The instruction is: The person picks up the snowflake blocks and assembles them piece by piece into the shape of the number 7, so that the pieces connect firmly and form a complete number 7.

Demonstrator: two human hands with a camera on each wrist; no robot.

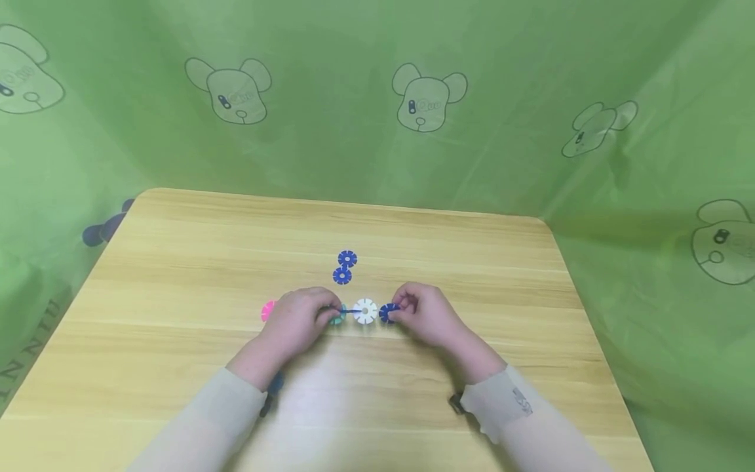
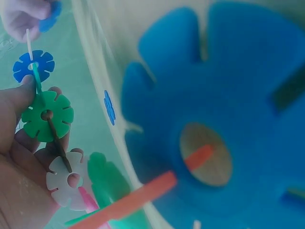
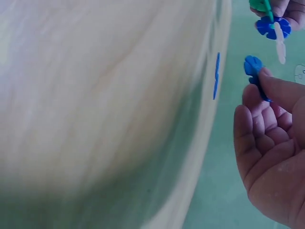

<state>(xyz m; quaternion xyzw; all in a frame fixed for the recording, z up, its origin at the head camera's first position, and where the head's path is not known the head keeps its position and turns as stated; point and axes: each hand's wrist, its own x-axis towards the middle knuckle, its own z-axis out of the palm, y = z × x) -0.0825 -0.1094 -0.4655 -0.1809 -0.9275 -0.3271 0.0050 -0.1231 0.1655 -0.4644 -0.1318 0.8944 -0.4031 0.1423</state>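
My left hand (image 1: 299, 321) pinches a chain of slotted, flower-shaped plastic discs near its far end. A white disc (image 1: 370, 317) stands at that end, joined to a blue disc (image 2: 45, 64) seen edge-on in the head view. Behind it come a green disc (image 2: 59, 107) at the fingers, then a white disc (image 2: 58, 183) and a pink disc (image 1: 268, 311). A large blue disc (image 2: 167, 90) on the chain hangs close to the left wrist camera. Between thumb and fingers my right hand (image 1: 429, 316) holds a loose blue disc (image 1: 385, 314), slightly apart from the white one.
Two blue discs (image 1: 342, 276) lie on the wooden table (image 1: 472, 255) beyond my hands, touching or overlapping. A green curtain (image 1: 330, 151) with printed animal heads hangs around the table's back and sides.
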